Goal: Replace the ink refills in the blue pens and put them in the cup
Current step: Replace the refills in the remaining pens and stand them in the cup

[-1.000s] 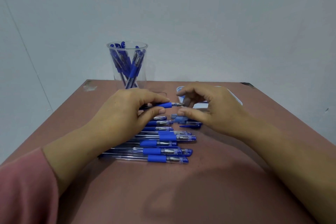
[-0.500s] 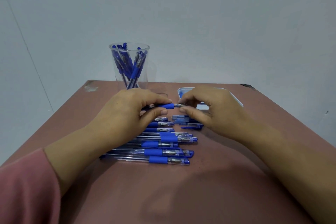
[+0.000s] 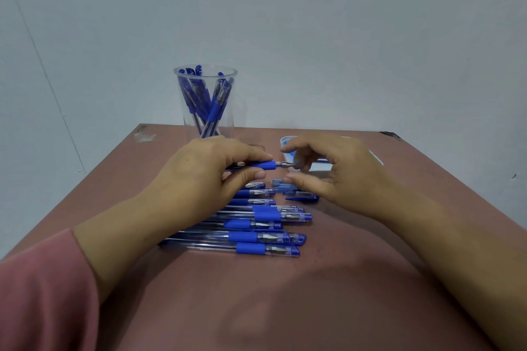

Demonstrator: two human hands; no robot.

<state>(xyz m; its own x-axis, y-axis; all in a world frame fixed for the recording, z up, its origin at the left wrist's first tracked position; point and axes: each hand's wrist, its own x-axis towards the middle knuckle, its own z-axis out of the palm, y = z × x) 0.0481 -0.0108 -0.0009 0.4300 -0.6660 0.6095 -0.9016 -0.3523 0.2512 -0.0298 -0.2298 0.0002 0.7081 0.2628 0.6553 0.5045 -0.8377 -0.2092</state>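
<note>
Nearest you, your pink sleeve point(image 3: 42, 288) covers your left forearm at the lower left corner, over the brown table point(image 3: 285, 308). Take the row of pens point(image 3: 256, 225) as the landmark: it lies flat on the table, each pen running left to right, stacked from near to far, blue grips and capped tips toward the right. The nearest pen point(image 3: 256, 249) lies at the near edge of the row and is touched by neither hand.

Above the far part of the row, your left hand point(image 3: 205, 179) is closed around one pen point(image 3: 263, 165), thumb below and fingers on top, pinching its blue grip. That pen is lifted clear of the row, level, with its bare metal tip pointing right.

Your right hand point(image 3: 339, 171) sits just right of that tip, fingers curled loosely with thumb and forefinger apart. The tip reaches in among the fingers, and I cannot tell whether they touch it, so its grip stays uncertain.

Just right of the row's far end, under your right hand, loose blue caps point(image 3: 302, 196) lie on the table. Beyond them a shallow clear tray point(image 3: 285, 141) shows partly behind the right hand.

Beyond the row and a little left, the clear cup point(image 3: 206, 102) stands upright near the table's far edge, with several blue pens leaning inside it.
</note>
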